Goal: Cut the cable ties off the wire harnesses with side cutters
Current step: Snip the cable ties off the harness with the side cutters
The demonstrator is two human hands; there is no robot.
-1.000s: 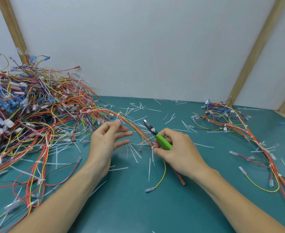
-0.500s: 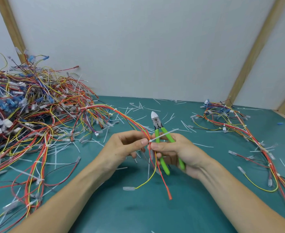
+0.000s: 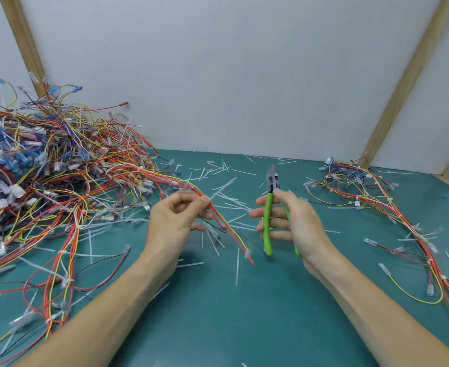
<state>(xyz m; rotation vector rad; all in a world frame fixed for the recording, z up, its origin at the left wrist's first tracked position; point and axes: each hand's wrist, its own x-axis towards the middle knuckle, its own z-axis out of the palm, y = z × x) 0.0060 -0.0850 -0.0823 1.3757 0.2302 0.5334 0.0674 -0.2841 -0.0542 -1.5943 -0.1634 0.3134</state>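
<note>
Harness [image 3: 218,221]: thin bundle of red, yellow and orange wires, pinched between left thumb and forefinger, lifted off the mat; loose ends trail down past the pinch toward the viewer, the rest arches back from it into the big pile.
Tie [image 3: 222,188]: pale blurred strip sticking up and away from the pinch; cannot tell whether cut or fastened.
Left hand [image 3: 177,219]: thumb and forefinger closed on the harness, other fingers loosely curled beneath.
Cutters [image 3: 271,210]: green-handled, upright, blades pointing away from the palm, handles spread apart; blades blurred, clear of the wires.
Right hand [image 3: 292,221]: wrapped round the cutters' handles, fingers curled between them; held beside the pinch, not touching the harness.
Pile [image 3: 40,176]: large tangle of harnesses beyond and outward of the left hand, many white ties visible among the wires.
Second heap [image 3: 377,197]: smaller, flatter spread of harnesses outward of the right hand; small white ties or connectors on it, too fine to tell which.
Scraps [image 3: 219,169]: many white tie offcuts strewn on the green mat [image 3: 244,327], around and beyond both hands.
Progress, as a judgement: well under way, given the litter of offcuts, yet far from finished; the big pile looks mostly untouched and much larger than the heap that may be done.
</note>
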